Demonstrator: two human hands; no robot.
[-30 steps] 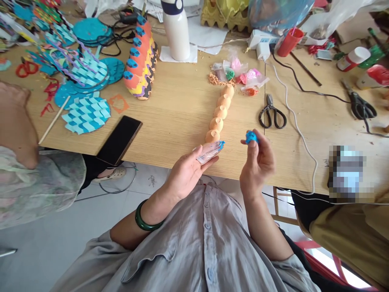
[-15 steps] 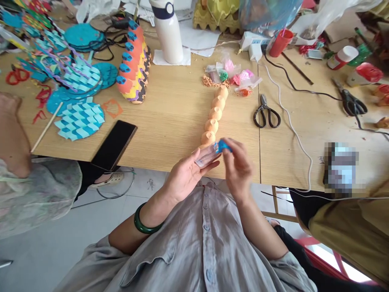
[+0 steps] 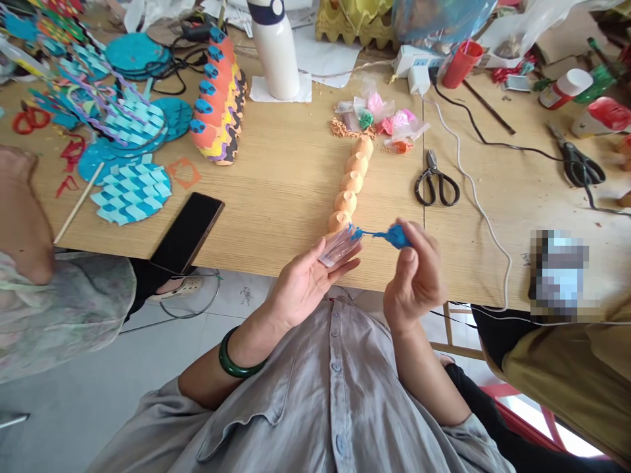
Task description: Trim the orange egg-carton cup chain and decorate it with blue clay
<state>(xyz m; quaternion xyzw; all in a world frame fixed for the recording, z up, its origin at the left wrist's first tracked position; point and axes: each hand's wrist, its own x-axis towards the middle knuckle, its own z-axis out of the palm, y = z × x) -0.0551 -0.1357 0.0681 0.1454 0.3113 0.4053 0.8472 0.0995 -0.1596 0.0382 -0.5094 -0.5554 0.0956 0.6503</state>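
My left hand (image 3: 306,279) holds a small clear plastic bag (image 3: 340,246) between thumb and fingers, with blue bits at its mouth. In my right hand (image 3: 417,279), thumb and fingers pinch a lump of blue modelling clay (image 3: 397,236). A thin blue strand stretches from that lump back to the bag. Just beyond the bag lies a row of rounded orange bumps (image 3: 351,181), partly hidden at its near end. Small bags of pink, green and orange clay (image 3: 389,121) lie past its far end.
Black-handled scissors (image 3: 436,180) lie right of the orange row. A phone (image 3: 187,233), a painted bumpy piece (image 3: 219,105) and blue scaled discs (image 3: 133,194) are to the left. A white bottle (image 3: 276,56) stands behind. A white cable (image 3: 466,177) runs along the right; people sit on both sides.
My right hand has moved right, away from the bag, drawing out the blue clay into a strand. My left hand has stayed nearly in place with the bag.
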